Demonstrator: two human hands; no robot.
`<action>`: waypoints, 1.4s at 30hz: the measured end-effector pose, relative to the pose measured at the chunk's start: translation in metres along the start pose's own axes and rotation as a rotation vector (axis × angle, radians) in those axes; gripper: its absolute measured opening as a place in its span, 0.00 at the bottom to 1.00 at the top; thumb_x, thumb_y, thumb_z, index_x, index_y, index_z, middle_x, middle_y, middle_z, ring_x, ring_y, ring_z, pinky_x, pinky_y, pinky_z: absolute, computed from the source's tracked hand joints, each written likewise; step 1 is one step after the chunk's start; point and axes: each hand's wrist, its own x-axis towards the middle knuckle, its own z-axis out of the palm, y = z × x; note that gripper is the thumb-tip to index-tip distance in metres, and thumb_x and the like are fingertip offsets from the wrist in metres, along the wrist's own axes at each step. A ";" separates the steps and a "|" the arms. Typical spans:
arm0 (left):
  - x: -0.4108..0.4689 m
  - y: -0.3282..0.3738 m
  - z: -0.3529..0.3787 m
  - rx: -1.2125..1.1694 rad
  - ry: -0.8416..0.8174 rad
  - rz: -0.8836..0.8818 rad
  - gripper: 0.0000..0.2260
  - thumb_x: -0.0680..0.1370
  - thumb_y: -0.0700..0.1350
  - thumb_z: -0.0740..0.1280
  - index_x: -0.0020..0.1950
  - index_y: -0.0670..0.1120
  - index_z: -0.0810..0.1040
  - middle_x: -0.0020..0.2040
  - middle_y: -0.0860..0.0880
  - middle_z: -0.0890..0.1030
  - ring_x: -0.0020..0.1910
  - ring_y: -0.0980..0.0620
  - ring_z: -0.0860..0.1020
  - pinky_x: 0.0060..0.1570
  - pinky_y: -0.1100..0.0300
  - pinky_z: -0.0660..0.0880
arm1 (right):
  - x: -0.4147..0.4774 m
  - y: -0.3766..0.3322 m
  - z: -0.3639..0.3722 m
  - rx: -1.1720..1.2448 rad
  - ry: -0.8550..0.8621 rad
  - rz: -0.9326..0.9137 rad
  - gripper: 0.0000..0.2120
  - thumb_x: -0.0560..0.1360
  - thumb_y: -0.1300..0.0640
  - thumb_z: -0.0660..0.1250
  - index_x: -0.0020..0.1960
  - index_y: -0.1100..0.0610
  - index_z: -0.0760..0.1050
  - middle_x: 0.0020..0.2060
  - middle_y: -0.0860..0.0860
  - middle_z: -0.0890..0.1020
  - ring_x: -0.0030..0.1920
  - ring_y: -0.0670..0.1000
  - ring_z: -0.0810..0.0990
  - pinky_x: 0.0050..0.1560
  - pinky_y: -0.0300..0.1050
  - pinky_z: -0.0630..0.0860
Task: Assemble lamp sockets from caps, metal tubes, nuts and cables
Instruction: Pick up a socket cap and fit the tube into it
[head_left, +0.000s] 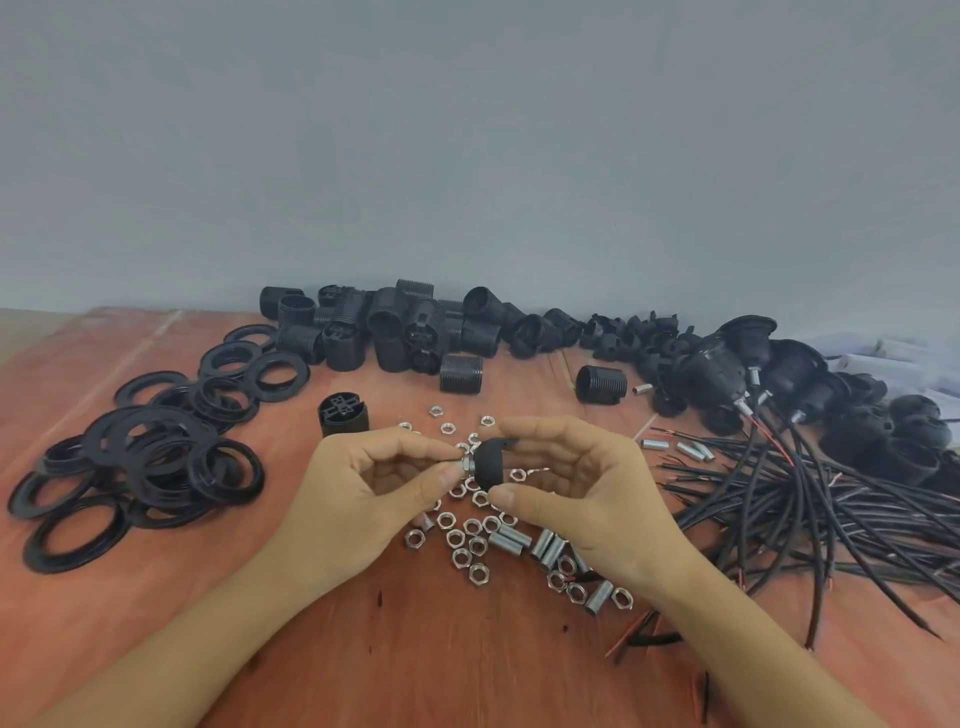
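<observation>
My right hand grips a black dome-shaped cap between thumb and fingers, held above the table. A short metal tube with a nut sticks out of the cap's left end, and my left hand pinches it with thumb and forefinger. Loose silver nuts and metal tubes lie scattered on the reddish table right below my hands. A bundle of black cables lies to the right.
Black flat rings are heaped at the left. Threaded black socket bodies are piled along the wall, with one standing near my left hand. Finished sockets with cables lie at the back right. A grey wall rises behind.
</observation>
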 end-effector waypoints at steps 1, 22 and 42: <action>0.000 0.000 0.000 -0.005 -0.005 -0.002 0.05 0.68 0.42 0.73 0.42 0.50 0.87 0.35 0.45 0.83 0.29 0.57 0.79 0.29 0.66 0.76 | 0.000 0.000 0.000 -0.005 -0.002 -0.001 0.21 0.63 0.57 0.78 0.55 0.48 0.81 0.51 0.50 0.86 0.54 0.51 0.84 0.56 0.47 0.80; -0.007 0.002 0.003 0.187 0.029 0.220 0.03 0.72 0.45 0.75 0.45 0.50 0.85 0.40 0.55 0.84 0.32 0.54 0.80 0.31 0.60 0.77 | -0.004 0.001 0.021 -0.086 0.156 0.097 0.07 0.81 0.62 0.62 0.52 0.51 0.74 0.27 0.47 0.81 0.22 0.46 0.72 0.23 0.35 0.66; -0.001 0.003 0.004 0.009 0.076 0.127 0.05 0.70 0.39 0.71 0.44 0.45 0.83 0.35 0.45 0.82 0.27 0.53 0.78 0.28 0.64 0.76 | -0.008 -0.001 0.021 -0.009 0.060 -0.040 0.10 0.77 0.59 0.68 0.57 0.51 0.77 0.41 0.51 0.84 0.30 0.45 0.78 0.29 0.34 0.71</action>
